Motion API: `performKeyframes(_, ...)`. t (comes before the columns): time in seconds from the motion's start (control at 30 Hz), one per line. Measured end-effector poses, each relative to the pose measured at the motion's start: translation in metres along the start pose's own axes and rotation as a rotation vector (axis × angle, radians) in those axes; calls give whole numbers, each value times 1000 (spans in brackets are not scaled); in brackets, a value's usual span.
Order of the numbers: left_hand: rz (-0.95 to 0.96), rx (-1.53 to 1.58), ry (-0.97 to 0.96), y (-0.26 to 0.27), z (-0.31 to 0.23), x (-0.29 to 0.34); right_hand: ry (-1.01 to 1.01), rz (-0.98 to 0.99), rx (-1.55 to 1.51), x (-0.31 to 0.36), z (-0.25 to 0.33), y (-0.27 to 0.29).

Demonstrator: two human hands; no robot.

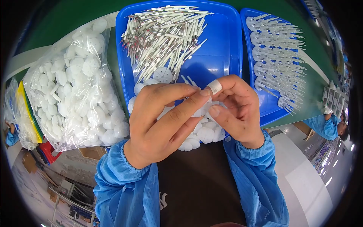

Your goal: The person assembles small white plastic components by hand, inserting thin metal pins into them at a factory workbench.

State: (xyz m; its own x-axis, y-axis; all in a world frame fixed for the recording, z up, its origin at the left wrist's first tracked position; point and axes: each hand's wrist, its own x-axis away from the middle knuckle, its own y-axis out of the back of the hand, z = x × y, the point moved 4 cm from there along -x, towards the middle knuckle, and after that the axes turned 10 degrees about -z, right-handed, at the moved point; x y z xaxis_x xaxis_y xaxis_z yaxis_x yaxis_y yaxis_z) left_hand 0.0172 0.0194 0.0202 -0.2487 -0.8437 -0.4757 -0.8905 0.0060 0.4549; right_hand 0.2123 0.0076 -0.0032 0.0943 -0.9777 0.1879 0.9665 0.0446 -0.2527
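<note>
Two hands meet in the middle, just above the near edge of a big blue tray. Both hold one small white plastic piece between them. The left hand has its fingers pressed together on the piece, with the pointer finger and thumb stretched out toward the right hand. The right hand pinches the same piece from the other side, and its pointer finger has a strip of white tape wrapped round the tip. The piece is mostly hidden by the fingers, so its shape is hard to tell.

Under the hands, at the near end of the tray, lies a pile of round white discs. At the far end of the same tray is a heap of thin white sticks with red marks. A second blue tray sits just beside it on the right, filled with rows of finished pieces, each a disc with a stick. On the left, a clear bag full of white discs rests on the green tabletop. Both arms wear blue sleeves
</note>
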Motion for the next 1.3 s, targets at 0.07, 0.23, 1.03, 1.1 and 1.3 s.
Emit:
performKeyframes(0.07,7,6,5,-1,0,0,-10,-3,-9,0,1,-1)
performKeyframes(0.23,50,42,11,0,0,2,-34,1,75,0,0,3)
performKeyframes(1.03,-52,508,684,8,28,12,695,-22,985,-14,32,-7)
performKeyframes(1.1,-57,545,664,4,28,11,633,-65,986,-5,27,-11)
performKeyframes(1.3,-66,519,654,-1,24,9,501,-73,915,0,26,1)
